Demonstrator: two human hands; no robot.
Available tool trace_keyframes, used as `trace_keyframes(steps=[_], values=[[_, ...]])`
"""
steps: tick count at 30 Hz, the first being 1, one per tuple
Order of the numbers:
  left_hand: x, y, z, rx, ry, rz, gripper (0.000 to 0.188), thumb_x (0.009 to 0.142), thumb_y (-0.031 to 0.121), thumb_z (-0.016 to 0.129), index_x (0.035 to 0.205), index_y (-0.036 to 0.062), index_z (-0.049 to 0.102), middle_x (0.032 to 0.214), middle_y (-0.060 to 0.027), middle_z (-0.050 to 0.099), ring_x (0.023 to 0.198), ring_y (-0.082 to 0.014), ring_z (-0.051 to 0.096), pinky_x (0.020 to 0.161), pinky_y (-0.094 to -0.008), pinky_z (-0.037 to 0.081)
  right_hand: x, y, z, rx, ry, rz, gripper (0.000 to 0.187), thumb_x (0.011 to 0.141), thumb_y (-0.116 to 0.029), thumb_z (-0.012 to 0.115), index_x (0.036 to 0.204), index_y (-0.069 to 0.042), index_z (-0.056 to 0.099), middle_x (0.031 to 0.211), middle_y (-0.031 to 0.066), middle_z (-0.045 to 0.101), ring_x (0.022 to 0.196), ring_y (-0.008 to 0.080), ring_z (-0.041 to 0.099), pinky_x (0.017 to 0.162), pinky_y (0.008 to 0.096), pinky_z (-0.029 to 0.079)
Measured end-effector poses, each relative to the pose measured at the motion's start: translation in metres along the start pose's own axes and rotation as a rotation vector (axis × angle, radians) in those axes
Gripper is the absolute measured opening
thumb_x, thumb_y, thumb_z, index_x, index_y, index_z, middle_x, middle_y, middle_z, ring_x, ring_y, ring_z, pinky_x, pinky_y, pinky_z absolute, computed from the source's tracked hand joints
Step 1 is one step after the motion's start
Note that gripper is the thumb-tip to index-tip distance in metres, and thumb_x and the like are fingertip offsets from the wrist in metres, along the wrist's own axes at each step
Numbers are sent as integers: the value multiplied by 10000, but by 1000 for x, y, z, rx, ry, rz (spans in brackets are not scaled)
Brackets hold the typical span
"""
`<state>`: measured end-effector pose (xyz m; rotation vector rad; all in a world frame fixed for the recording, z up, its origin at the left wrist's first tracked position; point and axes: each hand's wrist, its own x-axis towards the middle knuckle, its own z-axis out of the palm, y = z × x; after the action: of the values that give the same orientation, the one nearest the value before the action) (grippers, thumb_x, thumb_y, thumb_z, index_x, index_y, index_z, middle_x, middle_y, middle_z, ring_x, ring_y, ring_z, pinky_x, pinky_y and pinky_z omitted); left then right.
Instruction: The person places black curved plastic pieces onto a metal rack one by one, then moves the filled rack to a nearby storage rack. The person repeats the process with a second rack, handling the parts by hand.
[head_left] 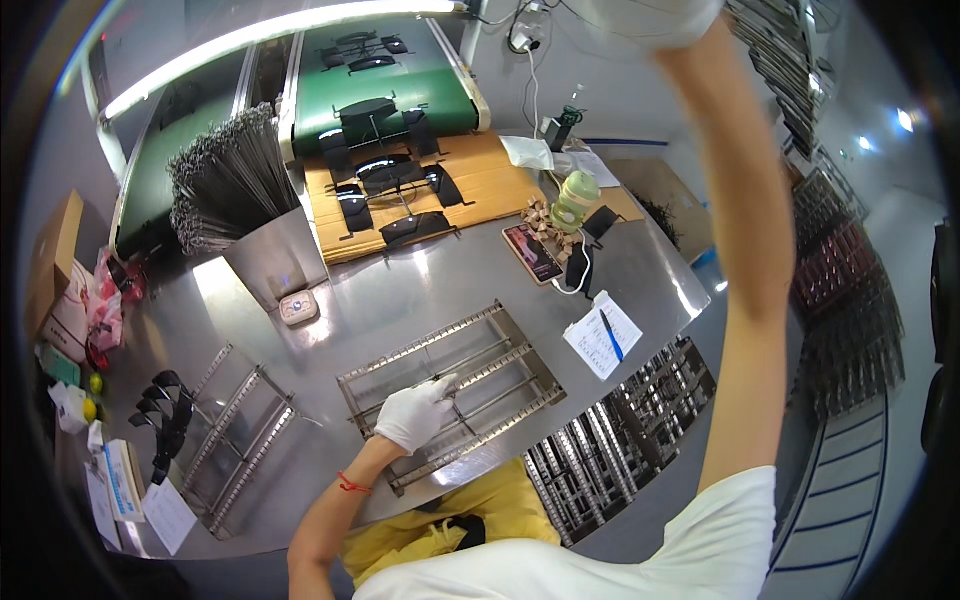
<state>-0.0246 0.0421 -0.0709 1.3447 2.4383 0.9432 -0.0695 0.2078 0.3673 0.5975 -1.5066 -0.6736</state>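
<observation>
My left hand [416, 416], in a white glove, rests over a metal rack [520, 350] with notched rails that lies flat on the steel table. Its fingers are closed around a thin bar near the rack's middle; the fingertips are partly hidden. My right arm reaches up across the right side of the view. At the top edge, the gloved right hand [650, 18] is blurred and cut off, so its fingers and anything in them cannot be made out.
Black curved pieces on wire frames [390, 175] lie on cardboard before a green conveyor [450, 80]. Thin metal rods [225, 180] stand bundled at left. A second rack [240, 425] holds black pieces. A phone [532, 252], green bottle [574, 200], notepad [603, 335] and stacked racks [620, 440] are rightward.
</observation>
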Motion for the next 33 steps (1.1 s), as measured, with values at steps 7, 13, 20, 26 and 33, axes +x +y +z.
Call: trace_keyframes(steps=[7, 13, 20, 26, 33], values=[[2, -21, -12, 43, -17, -74, 398, 911, 276, 586, 1295, 172, 576, 1024, -101, 694, 867, -304, 678, 743, -423, 548, -225, -69, 151, 324, -410, 352, 212, 809, -168, 680, 1010, -113, 644, 904, 116, 654, 791, 312, 646, 688, 430, 528], [14, -38, -19, 27, -9, -38, 372, 904, 263, 608, 1250, 129, 590, 900, -118, 667, 732, -301, 670, 637, -413, 540, -373, -159, 249, 570, -1215, 1289, 695, 844, -395, 682, 1421, -72, 468, 1412, 228, 498, 1327, 356, 458, 1097, 415, 383], [18, -42, -20, 212, -1, 58, 385, 918, 279, 596, 1261, 105, 586, 689, -28, 556, 573, -173, 605, 509, -319, 487, -398, -206, 373, 469, -1029, 1256, 787, 792, -395, 745, 1470, -158, 425, 1481, 208, 431, 1343, 344, 450, 1096, 408, 389], [18, -40, -20, 102, -13, -9, 424, 857, 168, 610, 1281, 157, 600, 683, -60, 537, 548, -225, 576, 495, -388, 471, -387, -211, 425, 360, -1230, 1284, 985, 703, -449, 797, 1519, -178, 317, 1250, 210, 618, 1128, 350, 621, 931, 440, 513], [25, -40, -16, 162, -85, -1, 415, 892, 246, 607, 1300, 172, 600, 677, -46, 570, 539, -206, 614, 497, -353, 494, -385, -189, 400, 218, -406, 1478, 699, 731, -275, 709, 1385, -107, 531, 909, 212, 590, 858, 375, 625, 831, 457, 509]])
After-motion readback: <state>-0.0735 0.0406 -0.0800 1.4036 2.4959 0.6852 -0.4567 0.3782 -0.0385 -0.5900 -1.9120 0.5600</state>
